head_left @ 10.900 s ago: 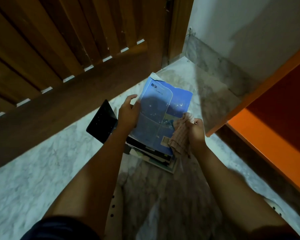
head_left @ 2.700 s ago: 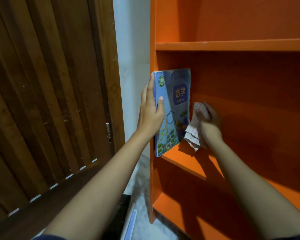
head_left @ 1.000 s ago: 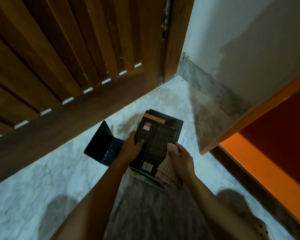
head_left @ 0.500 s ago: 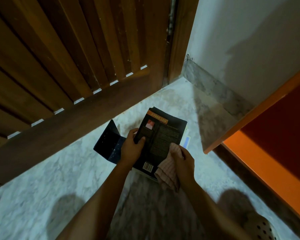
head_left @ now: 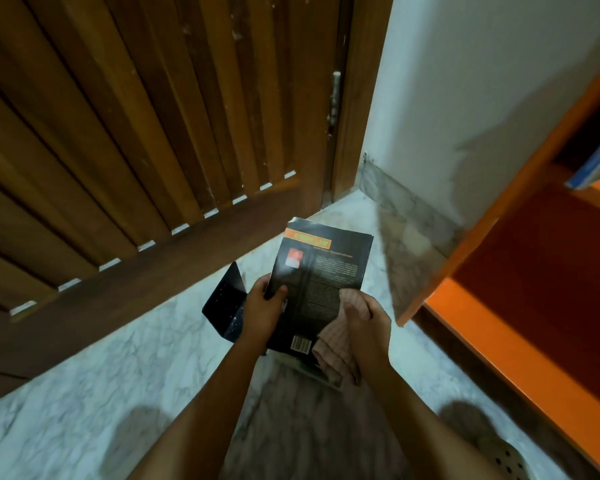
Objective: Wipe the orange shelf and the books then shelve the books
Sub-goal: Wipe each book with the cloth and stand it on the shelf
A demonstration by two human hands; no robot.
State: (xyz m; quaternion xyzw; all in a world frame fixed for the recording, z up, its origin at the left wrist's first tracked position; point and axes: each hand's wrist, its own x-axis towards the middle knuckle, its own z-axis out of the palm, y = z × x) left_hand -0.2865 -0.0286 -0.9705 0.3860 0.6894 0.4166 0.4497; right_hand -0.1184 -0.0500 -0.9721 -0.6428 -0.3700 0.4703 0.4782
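A black book (head_left: 321, 271) with an orange title strip and a barcode is lifted above the floor, back cover up. My left hand (head_left: 262, 311) grips its left edge, thumb on the cover. My right hand (head_left: 366, 323) holds a pinkish checked cloth (head_left: 333, 355) against the book's lower right corner. Under them lies a dark starry book (head_left: 224, 304) and the edge of another book (head_left: 321, 377) on the floor. The orange shelf (head_left: 492, 344) stands at the right; a blue book (head_left: 594, 164) sits on its upper board.
A slatted wooden door (head_left: 136, 133) fills the left and top. A white wall (head_left: 465, 81) with a marble skirting (head_left: 406, 206) meets the white marble floor (head_left: 84, 393). A perforated slipper (head_left: 499, 448) shows at the bottom right.
The blue book went onto the shelf earlier. Over the last second both hands lifted the black book off the floor pile, with the cloth staying at its lower right corner.
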